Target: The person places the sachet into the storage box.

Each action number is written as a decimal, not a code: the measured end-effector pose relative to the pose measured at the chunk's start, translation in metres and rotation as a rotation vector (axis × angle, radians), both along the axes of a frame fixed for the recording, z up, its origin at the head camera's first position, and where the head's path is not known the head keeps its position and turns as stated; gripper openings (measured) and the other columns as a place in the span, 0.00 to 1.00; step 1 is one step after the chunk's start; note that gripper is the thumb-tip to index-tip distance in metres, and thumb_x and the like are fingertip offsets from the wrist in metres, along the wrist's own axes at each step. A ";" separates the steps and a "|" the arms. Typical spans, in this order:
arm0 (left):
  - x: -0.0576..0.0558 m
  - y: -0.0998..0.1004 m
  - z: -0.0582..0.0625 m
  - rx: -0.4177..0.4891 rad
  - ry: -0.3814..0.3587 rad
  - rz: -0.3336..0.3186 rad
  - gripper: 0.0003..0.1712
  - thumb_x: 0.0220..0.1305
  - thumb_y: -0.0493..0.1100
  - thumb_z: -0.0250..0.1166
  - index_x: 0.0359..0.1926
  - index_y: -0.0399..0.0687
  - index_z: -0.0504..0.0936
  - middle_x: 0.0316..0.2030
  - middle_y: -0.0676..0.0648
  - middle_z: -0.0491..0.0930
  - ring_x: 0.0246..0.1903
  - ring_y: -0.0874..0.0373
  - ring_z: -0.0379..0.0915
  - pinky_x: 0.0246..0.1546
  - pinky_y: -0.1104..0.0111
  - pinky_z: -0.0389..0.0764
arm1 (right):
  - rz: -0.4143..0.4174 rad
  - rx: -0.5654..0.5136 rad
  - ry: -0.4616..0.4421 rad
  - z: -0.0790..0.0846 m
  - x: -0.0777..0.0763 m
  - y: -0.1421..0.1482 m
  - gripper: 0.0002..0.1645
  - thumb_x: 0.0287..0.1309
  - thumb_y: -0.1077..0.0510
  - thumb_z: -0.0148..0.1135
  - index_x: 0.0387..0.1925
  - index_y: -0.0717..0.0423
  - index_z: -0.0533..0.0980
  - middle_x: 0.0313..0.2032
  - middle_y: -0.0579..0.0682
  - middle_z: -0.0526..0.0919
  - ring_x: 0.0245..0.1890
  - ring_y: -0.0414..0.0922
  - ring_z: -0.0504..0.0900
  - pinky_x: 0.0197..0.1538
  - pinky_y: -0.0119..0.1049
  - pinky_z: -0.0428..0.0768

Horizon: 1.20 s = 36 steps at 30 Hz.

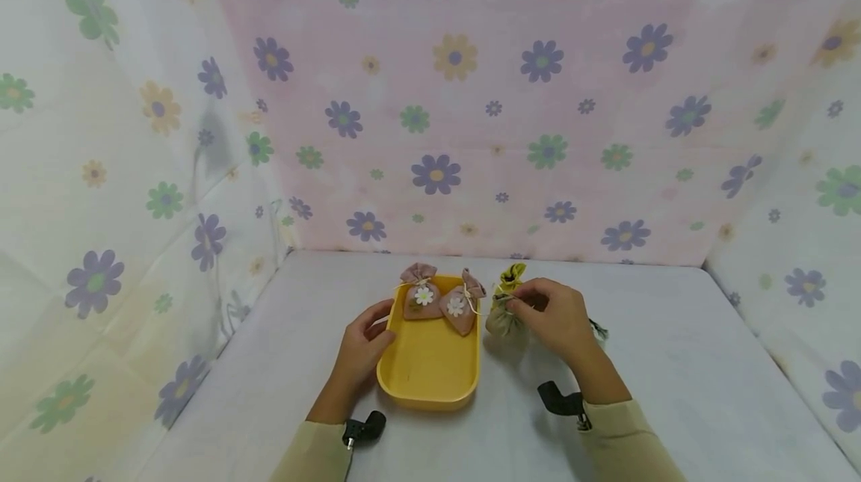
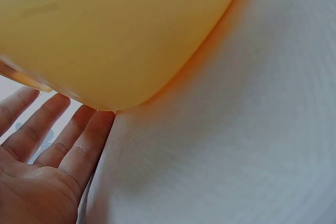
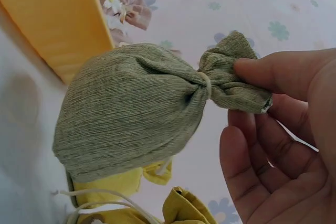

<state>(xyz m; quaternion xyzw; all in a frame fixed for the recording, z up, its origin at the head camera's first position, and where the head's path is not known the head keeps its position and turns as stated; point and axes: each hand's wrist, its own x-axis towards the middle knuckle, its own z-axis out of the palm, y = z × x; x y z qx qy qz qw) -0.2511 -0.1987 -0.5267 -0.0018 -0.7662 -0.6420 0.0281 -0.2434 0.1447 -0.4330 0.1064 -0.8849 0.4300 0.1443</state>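
Observation:
My right hand (image 1: 560, 317) pinches the gathered neck of a grey-green drawstring pouch (image 3: 131, 108) between thumb and fingers. In the head view this pouch (image 1: 504, 320) hangs just right of a yellow tray (image 1: 430, 362). Two pink pouches with white flowers, a left one (image 1: 422, 303) and a right one (image 1: 459, 309), lie at the tray's far end. Against the tray's left side rests my left hand (image 1: 363, 344). In the left wrist view its fingers (image 2: 79, 145) are fairly straight and touch the tray wall.
Below the held pouch, the right wrist view shows yellow pouches (image 3: 184, 208) with pale cords. One yellow pouch top (image 1: 513, 275) shows behind it in the head view. Dark green tufts (image 1: 597, 329) stick out beyond my right wrist. Flowered cloth (image 1: 484, 131) surrounds the white table (image 1: 673, 362).

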 end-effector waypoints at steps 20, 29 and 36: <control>0.002 0.002 0.003 -0.001 0.008 0.003 0.31 0.65 0.36 0.65 0.68 0.61 0.77 0.66 0.50 0.76 0.62 0.50 0.79 0.59 0.61 0.84 | 0.032 -0.053 0.070 0.009 0.002 -0.008 0.05 0.59 0.54 0.74 0.37 0.46 0.85 0.34 0.44 0.87 0.32 0.41 0.83 0.34 0.32 0.85; 0.001 0.000 0.002 -0.007 0.018 0.010 0.31 0.65 0.36 0.65 0.67 0.61 0.77 0.66 0.50 0.77 0.62 0.50 0.79 0.59 0.62 0.84 | 0.053 -0.054 0.073 0.014 0.002 -0.012 0.05 0.60 0.55 0.73 0.38 0.47 0.85 0.34 0.44 0.87 0.32 0.41 0.83 0.35 0.31 0.85; 0.002 0.001 0.002 -0.009 0.023 0.006 0.30 0.64 0.36 0.65 0.67 0.61 0.77 0.65 0.50 0.77 0.61 0.50 0.79 0.58 0.63 0.84 | 0.082 -0.063 0.104 0.018 0.001 -0.015 0.05 0.60 0.55 0.74 0.38 0.47 0.85 0.34 0.43 0.86 0.32 0.42 0.82 0.34 0.31 0.85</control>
